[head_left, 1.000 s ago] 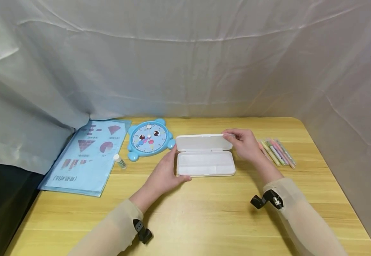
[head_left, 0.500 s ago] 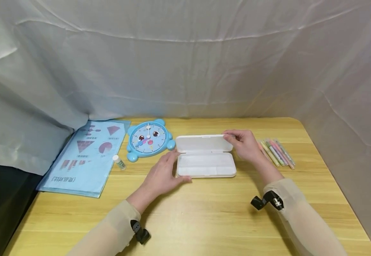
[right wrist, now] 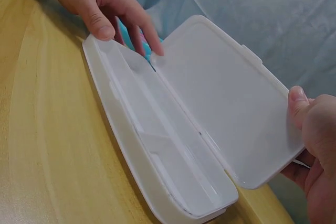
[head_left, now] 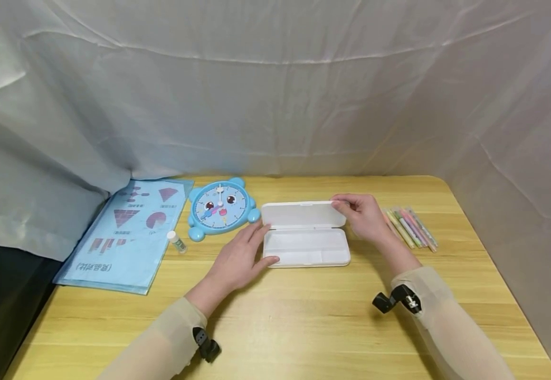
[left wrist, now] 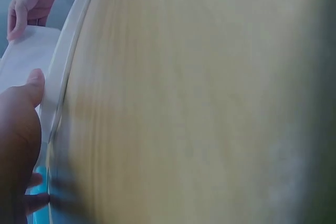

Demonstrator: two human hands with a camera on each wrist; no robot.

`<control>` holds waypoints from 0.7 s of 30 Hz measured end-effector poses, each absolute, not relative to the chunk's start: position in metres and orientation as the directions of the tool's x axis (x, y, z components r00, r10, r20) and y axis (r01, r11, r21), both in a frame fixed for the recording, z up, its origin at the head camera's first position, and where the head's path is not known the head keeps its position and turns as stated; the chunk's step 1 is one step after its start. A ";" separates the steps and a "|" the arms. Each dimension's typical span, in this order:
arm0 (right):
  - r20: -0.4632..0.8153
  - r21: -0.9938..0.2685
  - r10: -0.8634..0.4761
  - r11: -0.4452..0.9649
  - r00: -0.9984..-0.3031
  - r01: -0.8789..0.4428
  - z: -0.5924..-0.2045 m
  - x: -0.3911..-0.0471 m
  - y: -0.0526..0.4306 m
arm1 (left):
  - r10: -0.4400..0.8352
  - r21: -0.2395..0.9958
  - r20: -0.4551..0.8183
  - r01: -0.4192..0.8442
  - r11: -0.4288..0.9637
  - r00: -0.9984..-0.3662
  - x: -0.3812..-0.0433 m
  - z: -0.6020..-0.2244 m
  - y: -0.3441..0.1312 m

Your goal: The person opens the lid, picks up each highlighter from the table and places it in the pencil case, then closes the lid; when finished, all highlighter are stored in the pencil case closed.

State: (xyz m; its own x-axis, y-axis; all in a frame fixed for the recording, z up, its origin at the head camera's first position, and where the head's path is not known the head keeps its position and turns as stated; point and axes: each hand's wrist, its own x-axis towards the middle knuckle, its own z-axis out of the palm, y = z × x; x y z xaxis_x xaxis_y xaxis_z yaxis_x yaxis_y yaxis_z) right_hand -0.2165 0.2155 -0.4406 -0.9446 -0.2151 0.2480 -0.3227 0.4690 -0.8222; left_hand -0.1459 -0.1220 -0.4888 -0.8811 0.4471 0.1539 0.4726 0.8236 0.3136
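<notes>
A white pencil case [head_left: 306, 247] lies on the table with its lid [right wrist: 226, 98] raised, showing bare inner compartments. My right hand [head_left: 363, 215] pinches the lid's far right corner, thumb on the inner face and fingers behind. At the case's left end is my left hand [head_left: 239, 258], fingers spread. In the right wrist view, that hand's thumb touches the near corner of the rim and its index fingertip reaches the hinge side. The left wrist view shows the thumb [left wrist: 35, 85] over the case's edge; most of the case is out of that view.
Behind my left hand lies a blue toy clock [head_left: 223, 206] with a cartoon face. A small white-capped glue stick [head_left: 177, 241] and blue printed folders [head_left: 123, 235] are farther left. Several pastel pens [head_left: 410, 228] lie beyond my right wrist. Grey cloth [head_left: 285, 105] hangs behind the table.
My left hand has shifted slightly, its thumb drawn back from the front edge onto the case's corner. The right hand keeps holding the lid, which stays raised.
</notes>
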 end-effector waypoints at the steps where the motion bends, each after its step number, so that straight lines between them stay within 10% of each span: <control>1: 0.245 -0.824 -0.212 0.469 -0.946 -0.319 -0.440 -0.216 0.215 | 0.450 0.301 0.146 0.473 0.828 -0.881 -0.146 -0.489 -0.122; 21: 0.187 -0.835 -0.209 0.481 -0.960 -0.268 -0.437 -0.214 0.215 | 0.486 0.236 0.037 0.480 0.845 -0.873 -0.147 -0.480 -0.119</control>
